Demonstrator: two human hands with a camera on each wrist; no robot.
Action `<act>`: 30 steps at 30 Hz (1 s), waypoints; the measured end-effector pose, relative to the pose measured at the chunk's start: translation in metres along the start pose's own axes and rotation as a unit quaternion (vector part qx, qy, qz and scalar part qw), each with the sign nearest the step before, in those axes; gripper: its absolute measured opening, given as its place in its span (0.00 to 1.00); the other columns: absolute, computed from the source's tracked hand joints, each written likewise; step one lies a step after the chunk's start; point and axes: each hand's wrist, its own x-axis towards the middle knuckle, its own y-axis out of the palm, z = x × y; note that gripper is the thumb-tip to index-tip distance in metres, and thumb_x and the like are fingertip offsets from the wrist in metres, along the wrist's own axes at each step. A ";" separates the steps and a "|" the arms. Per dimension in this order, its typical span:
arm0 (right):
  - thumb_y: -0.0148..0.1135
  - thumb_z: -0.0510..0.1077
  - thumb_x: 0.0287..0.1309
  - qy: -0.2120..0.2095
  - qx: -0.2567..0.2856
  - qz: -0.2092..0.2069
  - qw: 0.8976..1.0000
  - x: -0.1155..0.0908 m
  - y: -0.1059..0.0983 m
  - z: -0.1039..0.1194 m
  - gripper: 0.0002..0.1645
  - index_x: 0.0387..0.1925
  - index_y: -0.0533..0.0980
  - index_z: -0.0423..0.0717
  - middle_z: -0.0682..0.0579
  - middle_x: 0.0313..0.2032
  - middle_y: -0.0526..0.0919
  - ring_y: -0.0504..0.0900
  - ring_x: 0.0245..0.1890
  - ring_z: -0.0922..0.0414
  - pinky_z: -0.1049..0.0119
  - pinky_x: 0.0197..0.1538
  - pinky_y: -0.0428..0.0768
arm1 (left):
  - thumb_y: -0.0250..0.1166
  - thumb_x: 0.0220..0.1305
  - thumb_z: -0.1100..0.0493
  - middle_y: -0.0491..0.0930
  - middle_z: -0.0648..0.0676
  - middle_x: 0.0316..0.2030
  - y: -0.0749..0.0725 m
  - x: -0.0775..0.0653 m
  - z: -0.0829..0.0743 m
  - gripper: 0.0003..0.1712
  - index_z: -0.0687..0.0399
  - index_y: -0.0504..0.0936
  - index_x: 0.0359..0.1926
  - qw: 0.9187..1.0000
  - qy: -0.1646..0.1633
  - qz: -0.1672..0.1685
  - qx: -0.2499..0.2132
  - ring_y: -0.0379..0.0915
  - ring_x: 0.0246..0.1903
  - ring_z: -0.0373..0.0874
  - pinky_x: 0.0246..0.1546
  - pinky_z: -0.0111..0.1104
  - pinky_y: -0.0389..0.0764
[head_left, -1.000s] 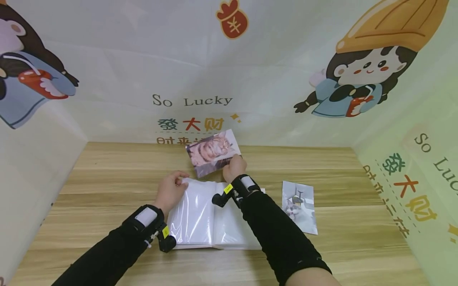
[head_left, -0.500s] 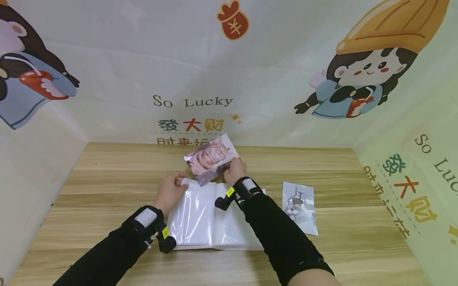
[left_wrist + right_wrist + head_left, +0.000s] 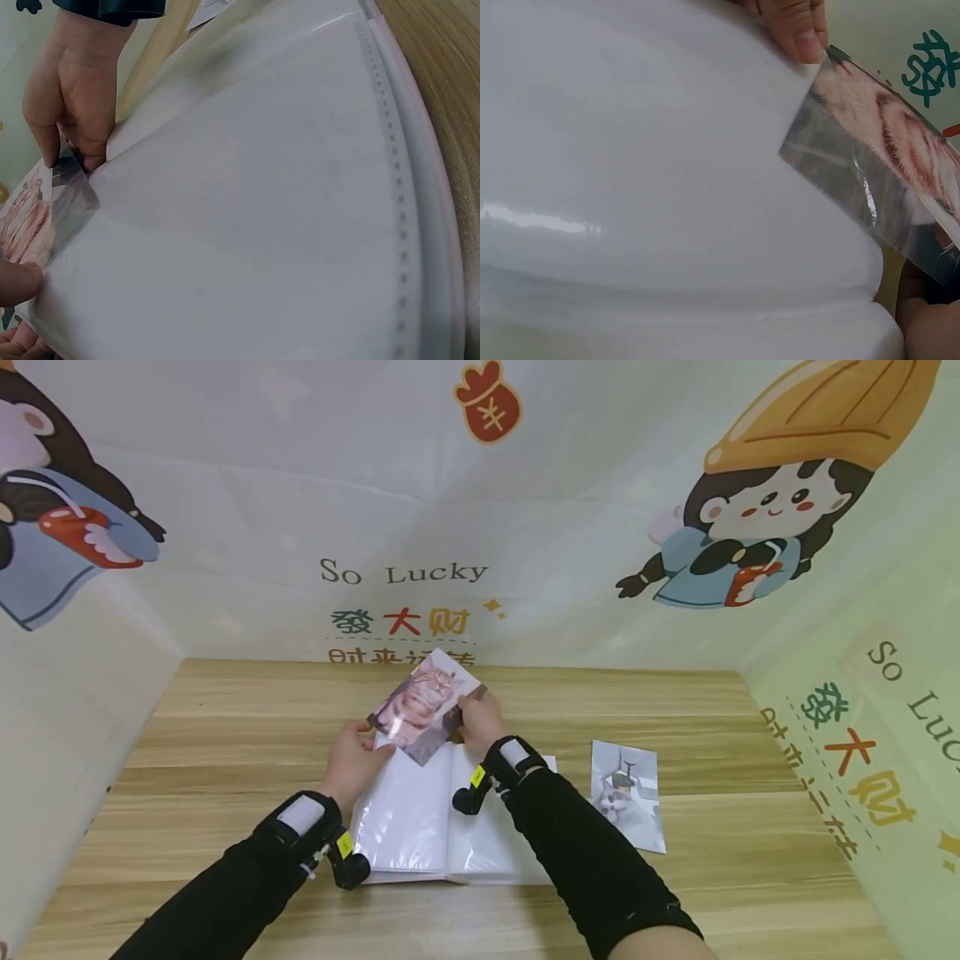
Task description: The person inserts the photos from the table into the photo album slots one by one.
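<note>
A white photo album (image 3: pixel 405 822) lies open on the wooden table, its clear pockets glossy. At the top left corner of its left page my left hand (image 3: pixel 354 768) pinches the page edge, with the thumb (image 3: pixel 21 282) on top and the other fingers beneath. My right hand (image 3: pixel 482 721) grips a cat photo (image 3: pixel 420 703) by its right edge. The photo is tilted, and its lower corner overlaps the top of the left page. In the right wrist view the near end of the photo (image 3: pixel 885 150) reaches the left thumb (image 3: pixel 802 41) at the pocket's corner.
A second photo (image 3: pixel 625 797), of a pale cat, lies flat on the table (image 3: pixel 720 827) right of the album, close to my right sleeve. A printed backdrop (image 3: pixel 570 568) stands along the table's back and both sides.
My right hand has brought the cat photo left and toward me, turning it more steeply, so its left corner meets my left hand. The left hand stays at the album's corner.
</note>
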 end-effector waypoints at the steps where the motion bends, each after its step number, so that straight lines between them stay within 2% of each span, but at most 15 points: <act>1: 0.54 0.36 0.67 0.028 0.061 -0.024 0.997 -0.016 0.005 0.017 0.28 0.66 0.62 0.33 0.43 0.55 0.72 0.73 0.52 0.50 0.58 0.53 0.74 | 0.62 0.63 0.68 0.75 0.63 0.32 0.000 0.000 0.000 0.32 0.83 0.61 0.61 1.000 -0.004 -0.001 0.000 0.72 0.31 0.50 0.27 0.29 0.72; 3: 0.58 0.37 0.66 -0.002 0.016 -0.009 1.000 -0.039 0.006 0.039 0.31 0.66 0.60 0.32 0.42 0.55 0.73 0.75 0.50 0.53 0.63 0.50 0.77 | 0.62 0.63 0.67 0.74 0.62 0.32 0.000 0.000 0.000 0.31 0.82 0.62 0.61 1.000 -0.011 -0.004 0.000 0.71 0.31 0.49 0.27 0.29 0.71; 4: 0.59 0.37 0.65 -0.003 -0.003 -0.005 1.000 -0.052 0.006 0.052 0.31 0.66 0.62 0.33 0.43 0.54 0.74 0.76 0.49 0.54 0.63 0.49 0.77 | 0.62 0.63 0.67 0.74 0.63 0.33 0.000 0.001 0.000 0.30 0.82 0.62 0.60 1.000 -0.013 -0.004 -0.001 0.71 0.31 0.49 0.27 0.29 0.71; 5: 0.60 0.37 0.65 -0.009 -0.023 0.003 1.000 -0.049 0.005 0.051 0.30 0.65 0.62 0.33 0.43 0.54 0.75 0.77 0.49 0.54 0.64 0.49 0.77 | 0.62 0.64 0.67 0.74 0.63 0.33 0.000 0.001 0.000 0.30 0.82 0.62 0.60 1.000 -0.016 -0.003 -0.001 0.71 0.31 0.49 0.28 0.30 0.72; 6: 0.58 0.36 0.65 -0.015 -0.039 0.008 0.999 -0.059 0.005 0.061 0.29 0.64 0.62 0.33 0.42 0.54 0.75 0.77 0.48 0.54 0.63 0.48 0.78 | 0.62 0.64 0.67 0.75 0.64 0.34 0.000 0.001 0.000 0.30 0.82 0.62 0.60 1.000 -0.017 -0.002 -0.003 0.72 0.31 0.50 0.29 0.31 0.73; 8: 0.55 0.34 0.67 -0.015 -0.051 0.016 0.998 -0.074 0.005 0.078 0.25 0.63 0.63 0.33 0.41 0.53 0.75 0.77 0.47 0.53 0.62 0.48 0.78 | 0.61 0.64 0.67 0.77 0.68 0.36 0.000 0.001 0.000 0.29 0.82 0.63 0.60 1.000 -0.019 -0.002 -0.005 0.74 0.33 0.52 0.31 0.33 0.76; 10: 0.49 0.31 0.69 0.013 -0.052 0.010 0.999 -0.089 0.007 0.095 0.25 0.65 0.62 0.36 0.40 0.56 0.73 0.76 0.50 0.49 0.55 0.52 0.76 | 0.61 0.64 0.67 0.77 0.71 0.39 0.000 0.001 0.000 0.28 0.82 0.63 0.59 1.000 -0.020 0.000 -0.009 0.76 0.36 0.56 0.35 0.37 0.78; 13: 0.46 0.28 0.69 0.006 -0.050 0.005 0.999 -0.087 0.006 0.095 0.23 0.64 0.63 0.36 0.39 0.54 0.73 0.76 0.47 0.48 0.54 0.49 0.77 | 0.59 0.65 0.68 0.77 0.73 0.42 0.000 0.000 0.000 0.27 0.82 0.64 0.59 1.000 -0.023 0.003 -0.012 0.76 0.39 0.59 0.39 0.41 0.79; 14: 0.48 0.29 0.68 -0.018 -0.039 0.011 0.999 -0.077 0.003 0.084 0.21 0.61 0.64 0.38 0.41 0.51 0.75 0.77 0.43 0.50 0.57 0.46 0.78 | 0.59 0.65 0.68 0.77 0.74 0.42 0.000 0.000 0.000 0.26 0.82 0.64 0.59 1.000 -0.022 0.004 -0.012 0.76 0.40 0.60 0.40 0.42 0.79; 17: 0.48 0.29 0.68 -0.033 -0.027 0.016 0.999 -0.070 0.001 0.076 0.20 0.59 0.65 0.40 0.43 0.48 0.76 0.78 0.40 0.52 0.59 0.42 0.79 | 0.59 0.65 0.69 0.77 0.74 0.43 0.000 0.000 0.000 0.24 0.82 0.66 0.58 1.000 -0.024 0.007 -0.017 0.77 0.39 0.60 0.37 0.38 0.79; 20: 0.47 0.29 0.69 -0.033 -0.026 0.012 0.999 -0.076 0.003 0.083 0.19 0.59 0.64 0.39 0.43 0.48 0.74 0.77 0.39 0.53 0.62 0.41 0.77 | 0.58 0.65 0.69 0.78 0.74 0.45 0.000 0.000 0.002 0.23 0.81 0.68 0.58 0.998 -0.036 0.012 -0.041 0.77 0.39 0.58 0.34 0.33 0.77; 21: 0.45 0.27 0.69 -0.017 -0.033 0.005 0.999 -0.086 0.006 0.094 0.19 0.60 0.63 0.36 0.41 0.48 0.73 0.76 0.40 0.51 0.61 0.42 0.77 | 0.58 0.65 0.69 0.77 0.74 0.45 0.000 0.000 0.002 0.24 0.81 0.68 0.58 0.998 -0.041 0.014 -0.053 0.77 0.39 0.56 0.33 0.31 0.77; 25: 0.42 0.26 0.69 -0.018 -0.036 0.011 0.999 -0.106 0.007 0.114 0.19 0.60 0.61 0.32 0.37 0.49 0.72 0.74 0.38 0.52 0.65 0.40 0.74 | 0.56 0.66 0.70 0.77 0.69 0.44 0.000 0.000 0.003 0.25 0.77 0.67 0.62 0.993 -0.062 0.023 -0.099 0.75 0.36 0.49 0.32 0.29 0.76; 27: 0.41 0.26 0.70 -0.017 -0.047 0.017 0.999 -0.111 0.007 0.119 0.20 0.61 0.60 0.31 0.35 0.52 0.71 0.75 0.41 0.51 0.63 0.43 0.75 | 0.56 0.67 0.71 0.77 0.66 0.42 -0.001 0.000 0.003 0.25 0.74 0.67 0.63 0.992 -0.065 0.026 -0.109 0.74 0.34 0.46 0.31 0.29 0.75; 30: 0.41 0.27 0.71 -0.012 -0.063 0.018 0.998 -0.106 0.008 0.114 0.21 0.63 0.59 0.32 0.33 0.55 0.71 0.76 0.46 0.47 0.59 0.48 0.76 | 0.56 0.68 0.70 0.77 0.63 0.39 -0.002 0.000 0.003 0.24 0.72 0.68 0.63 0.991 -0.069 0.031 -0.110 0.72 0.32 0.44 0.30 0.28 0.73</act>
